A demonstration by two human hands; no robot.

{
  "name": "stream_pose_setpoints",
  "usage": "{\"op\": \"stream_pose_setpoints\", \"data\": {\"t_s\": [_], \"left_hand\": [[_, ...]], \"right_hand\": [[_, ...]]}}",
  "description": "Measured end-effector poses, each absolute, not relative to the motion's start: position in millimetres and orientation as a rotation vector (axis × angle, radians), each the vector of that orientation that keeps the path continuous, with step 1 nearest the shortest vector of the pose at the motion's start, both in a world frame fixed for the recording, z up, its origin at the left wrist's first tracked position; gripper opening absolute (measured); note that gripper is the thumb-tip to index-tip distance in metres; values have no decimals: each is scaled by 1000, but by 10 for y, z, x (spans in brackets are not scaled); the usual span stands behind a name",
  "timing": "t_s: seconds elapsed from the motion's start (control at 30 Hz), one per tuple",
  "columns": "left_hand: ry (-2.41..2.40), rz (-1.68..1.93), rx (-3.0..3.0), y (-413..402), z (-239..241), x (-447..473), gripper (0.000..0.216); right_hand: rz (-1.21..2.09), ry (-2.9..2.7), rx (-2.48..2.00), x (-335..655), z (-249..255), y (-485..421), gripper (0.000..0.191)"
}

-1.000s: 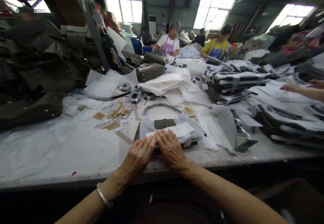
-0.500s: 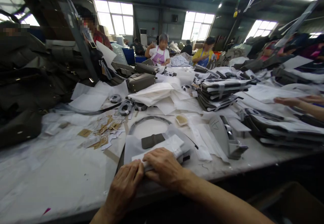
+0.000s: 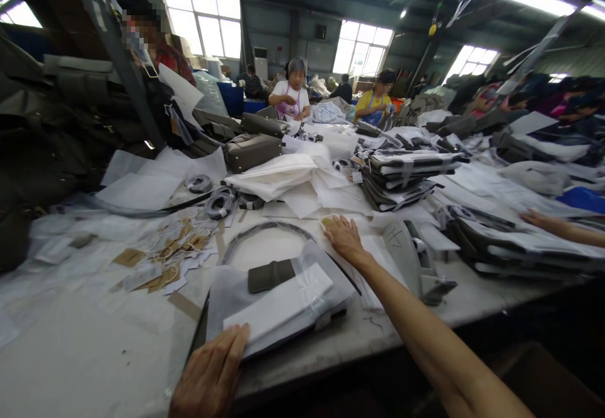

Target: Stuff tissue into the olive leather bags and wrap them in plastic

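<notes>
My left hand (image 3: 210,374) lies flat, fingers stretched out, on the near corner of a dark bag wrapped in white tissue and clear plastic (image 3: 278,304) at the table's front edge. A small grey-green leather flap (image 3: 271,275) lies on the wrapping behind it. My right hand (image 3: 344,238) is stretched forward over a small shallow tray (image 3: 328,221) with tan contents; its fingers rest on or just above the tray and hold nothing that I can see. A dark curved strap (image 3: 265,230) arcs between the tray and the wrapped bag.
Tan paper tags (image 3: 165,257) are scattered at left, coiled straps (image 3: 220,202) behind them. A grey bag (image 3: 253,150) and folded white sheets (image 3: 278,175) sit mid-table. Stacks of wrapped bags (image 3: 406,175) stand at right, where another person's hand (image 3: 543,221) reaches in. Several workers sit at the far end.
My right hand left the wrapped bag and reached forward to the small tray. My left hand slid back to the bag's near corner. The camera tilted up and left.
</notes>
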State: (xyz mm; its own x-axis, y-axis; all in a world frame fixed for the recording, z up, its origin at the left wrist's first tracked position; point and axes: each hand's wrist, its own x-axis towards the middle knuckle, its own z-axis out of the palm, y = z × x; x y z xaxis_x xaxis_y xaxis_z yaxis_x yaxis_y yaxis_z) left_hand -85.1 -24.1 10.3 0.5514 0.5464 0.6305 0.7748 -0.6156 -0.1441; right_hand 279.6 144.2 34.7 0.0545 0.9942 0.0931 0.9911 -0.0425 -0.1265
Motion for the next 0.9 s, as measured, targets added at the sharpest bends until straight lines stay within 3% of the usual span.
{"op": "stream_pose_setpoints", "data": {"t_s": [0.33, 0.57, 0.73, 0.9], "left_hand": [[-1102, -810, -2365, -254, 40, -848, 36], [-1127, -842, -2348, -248, 105, -781, 33], [-1143, -876, -2317, -259, 163, -727, 32], [-1135, -879, -2288, -256, 158, -721, 32]], "right_hand": [[-67, -1838, -2086, 3576, 698, 1098, 17], [1, -1853, -2129, 3971, 354, 473, 17], [-159, -1890, -2074, 3936, 115, 457, 36], [-356, -1990, -2251, 3784, 441, 760, 53]]}}
